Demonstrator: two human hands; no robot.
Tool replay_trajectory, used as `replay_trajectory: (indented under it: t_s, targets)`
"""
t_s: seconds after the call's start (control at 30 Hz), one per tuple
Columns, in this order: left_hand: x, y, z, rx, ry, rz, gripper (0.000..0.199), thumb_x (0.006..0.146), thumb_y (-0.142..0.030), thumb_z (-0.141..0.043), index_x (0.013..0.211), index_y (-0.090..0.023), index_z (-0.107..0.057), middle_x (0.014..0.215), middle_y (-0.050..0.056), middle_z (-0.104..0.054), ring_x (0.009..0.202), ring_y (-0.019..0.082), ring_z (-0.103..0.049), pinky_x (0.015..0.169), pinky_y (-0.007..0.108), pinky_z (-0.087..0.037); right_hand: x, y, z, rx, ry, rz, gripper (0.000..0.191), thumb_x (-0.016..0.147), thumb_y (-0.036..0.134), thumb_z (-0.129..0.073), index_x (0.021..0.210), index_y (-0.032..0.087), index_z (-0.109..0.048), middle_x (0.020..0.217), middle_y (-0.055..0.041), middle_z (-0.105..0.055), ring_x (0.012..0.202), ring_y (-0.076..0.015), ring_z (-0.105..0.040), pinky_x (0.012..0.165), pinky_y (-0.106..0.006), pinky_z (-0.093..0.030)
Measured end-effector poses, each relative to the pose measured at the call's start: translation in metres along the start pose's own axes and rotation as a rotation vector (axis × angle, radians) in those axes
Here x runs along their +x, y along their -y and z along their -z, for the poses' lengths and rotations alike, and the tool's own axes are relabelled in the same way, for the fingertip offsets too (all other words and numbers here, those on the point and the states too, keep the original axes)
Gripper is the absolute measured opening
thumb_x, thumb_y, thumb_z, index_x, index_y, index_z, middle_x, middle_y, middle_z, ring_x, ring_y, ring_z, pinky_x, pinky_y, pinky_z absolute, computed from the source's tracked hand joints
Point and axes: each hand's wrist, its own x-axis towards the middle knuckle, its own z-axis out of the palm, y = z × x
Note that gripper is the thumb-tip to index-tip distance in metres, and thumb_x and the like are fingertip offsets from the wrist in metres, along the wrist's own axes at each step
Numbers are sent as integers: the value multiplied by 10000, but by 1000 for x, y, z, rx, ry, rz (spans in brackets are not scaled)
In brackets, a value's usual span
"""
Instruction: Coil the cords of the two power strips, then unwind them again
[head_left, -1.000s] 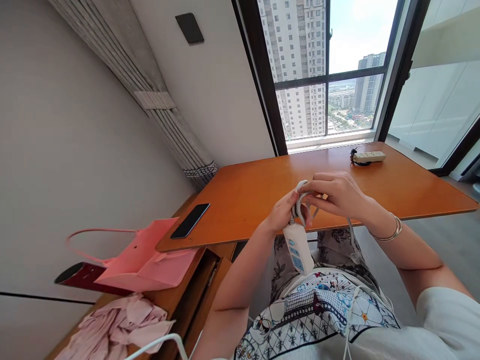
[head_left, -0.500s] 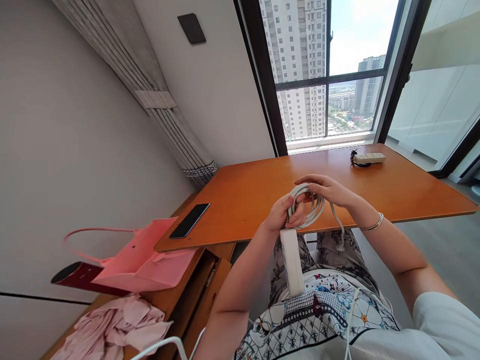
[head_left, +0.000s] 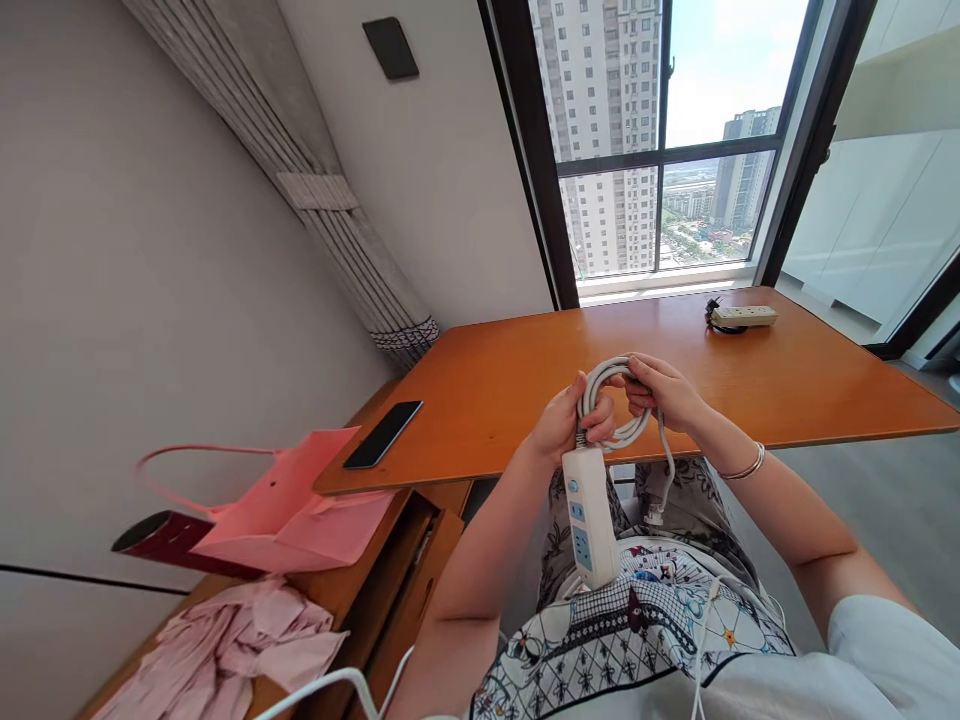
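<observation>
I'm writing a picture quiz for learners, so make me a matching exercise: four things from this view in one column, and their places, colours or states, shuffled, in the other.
Things:
1. Phone
2. Bag
3. Coiled cord
4. Bracelet

Place, colour or state:
A. Held between the left hand and right hand
B. Around the right wrist
C. Flat on the table
D. Pink

Right pairs: 1-C, 2-D, 3-A, 4-B

Glossy orange-brown wood table (head_left: 495,400), matt white plastic power strip (head_left: 590,515), crumpled pink cloth (head_left: 240,640).
</observation>
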Motion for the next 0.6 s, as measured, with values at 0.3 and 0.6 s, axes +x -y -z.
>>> replay_trajectory:
  t_s: [0.3, 0.6]
  targets:
    - [-1, 4, -1, -124, -55, -57, 397, 956, -460, -595, 716, -196, -418, 580, -12, -619, 375, 95, -513, 422, 204, -417, 1, -23, 11, 27, -41, 23, 580, 738, 746, -706, 938, 210, -610, 716, 25, -599, 584, -112, -568, 603, -277, -546]
    - [-4, -16, -10, -102, -283, -398, 342, 934, -420, -629, 736, -181, -483, 1462, 115, -597, 1337, 274, -588, 833, 332, -628, -31, -57, 24, -364, 94, -63, 475, 934, 527, -576, 1273, 198, -525, 750, 40, -572, 629, -121, -604, 641, -277, -522]
